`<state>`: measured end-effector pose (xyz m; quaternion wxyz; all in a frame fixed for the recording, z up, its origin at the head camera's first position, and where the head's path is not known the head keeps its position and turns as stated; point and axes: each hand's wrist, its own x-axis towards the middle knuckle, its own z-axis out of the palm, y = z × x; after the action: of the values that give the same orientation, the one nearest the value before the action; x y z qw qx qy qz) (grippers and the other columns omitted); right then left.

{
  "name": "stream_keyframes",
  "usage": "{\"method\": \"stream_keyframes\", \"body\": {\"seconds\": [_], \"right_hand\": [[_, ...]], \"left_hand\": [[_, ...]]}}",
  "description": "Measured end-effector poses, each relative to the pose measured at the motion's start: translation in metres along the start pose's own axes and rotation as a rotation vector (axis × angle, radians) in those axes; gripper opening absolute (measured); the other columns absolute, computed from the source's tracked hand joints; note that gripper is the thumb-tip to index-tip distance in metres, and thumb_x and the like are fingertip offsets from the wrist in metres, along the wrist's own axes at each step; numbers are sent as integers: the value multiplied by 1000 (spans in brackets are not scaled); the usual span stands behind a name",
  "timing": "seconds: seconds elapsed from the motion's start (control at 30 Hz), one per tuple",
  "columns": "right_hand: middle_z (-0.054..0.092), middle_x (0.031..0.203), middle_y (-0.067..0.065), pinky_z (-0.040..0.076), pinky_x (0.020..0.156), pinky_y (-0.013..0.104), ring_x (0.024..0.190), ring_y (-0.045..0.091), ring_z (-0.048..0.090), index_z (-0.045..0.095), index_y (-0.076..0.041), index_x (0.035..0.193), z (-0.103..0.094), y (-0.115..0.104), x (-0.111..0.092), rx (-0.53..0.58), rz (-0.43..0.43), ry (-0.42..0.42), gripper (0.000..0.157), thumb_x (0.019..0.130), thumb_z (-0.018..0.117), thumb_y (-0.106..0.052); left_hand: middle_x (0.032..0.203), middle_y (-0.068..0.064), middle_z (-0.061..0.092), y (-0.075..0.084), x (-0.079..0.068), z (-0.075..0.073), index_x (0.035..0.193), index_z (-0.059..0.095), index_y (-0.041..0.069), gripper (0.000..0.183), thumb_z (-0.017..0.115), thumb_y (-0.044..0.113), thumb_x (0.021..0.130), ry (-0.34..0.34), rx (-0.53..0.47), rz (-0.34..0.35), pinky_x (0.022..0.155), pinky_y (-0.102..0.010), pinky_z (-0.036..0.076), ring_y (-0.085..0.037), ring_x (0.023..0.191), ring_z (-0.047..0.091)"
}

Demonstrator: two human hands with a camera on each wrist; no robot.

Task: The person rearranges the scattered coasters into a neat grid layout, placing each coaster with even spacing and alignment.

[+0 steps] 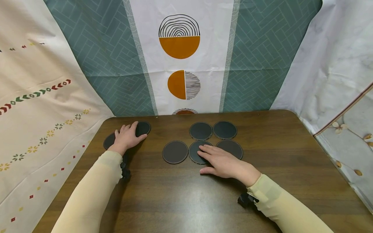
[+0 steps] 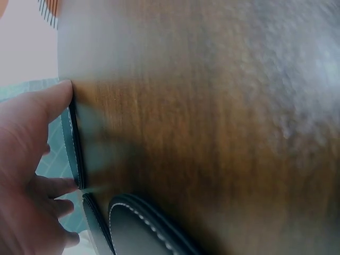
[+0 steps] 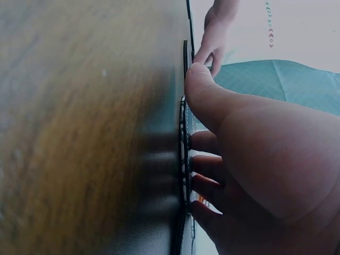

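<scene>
On the left side of the wooden table, my left hand [image 1: 127, 137] reaches over a cluster of dark round coasters with stitched edges. Its thumb and a fingertip touch opposite edges of the back coaster [image 1: 143, 128]. Beside the hand lies another coaster [image 1: 109, 141], and a third coaster [image 2: 141, 226] shows in the left wrist view, mostly hidden under my wrist in the head view. My right hand [image 1: 221, 161] lies palm down with fingers extended on the front middle coaster [image 1: 196, 152] of a second group. A neighbouring coaster [image 1: 231, 148] is partly behind its fingers.
Two coasters, a left one [image 1: 201, 130] and a right one [image 1: 225, 130], sit side by side behind my right hand. Another coaster [image 1: 175, 152] lies left of it. The wooden table [image 1: 163, 197] meets a hanging patterned cloth [image 1: 189, 64] at its back edge.
</scene>
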<state>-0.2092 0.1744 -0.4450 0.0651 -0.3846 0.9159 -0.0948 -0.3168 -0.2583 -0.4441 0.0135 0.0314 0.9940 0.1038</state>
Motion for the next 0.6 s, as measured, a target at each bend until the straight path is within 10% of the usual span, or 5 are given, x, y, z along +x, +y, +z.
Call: {"method": "stream_keyframes", "body": {"seconds": [0.6], "right_hand": [[27,164,12,23,120,46,151,29,22,39,-10,157,-1,-1,-1,4,-5,2,78,98,55,-60]], "left_hand": [[135,-39,48,5,1,-3,154,30,-2,94,65,58,90,47,39,24,109,-69,19,-56,125,41]]}}
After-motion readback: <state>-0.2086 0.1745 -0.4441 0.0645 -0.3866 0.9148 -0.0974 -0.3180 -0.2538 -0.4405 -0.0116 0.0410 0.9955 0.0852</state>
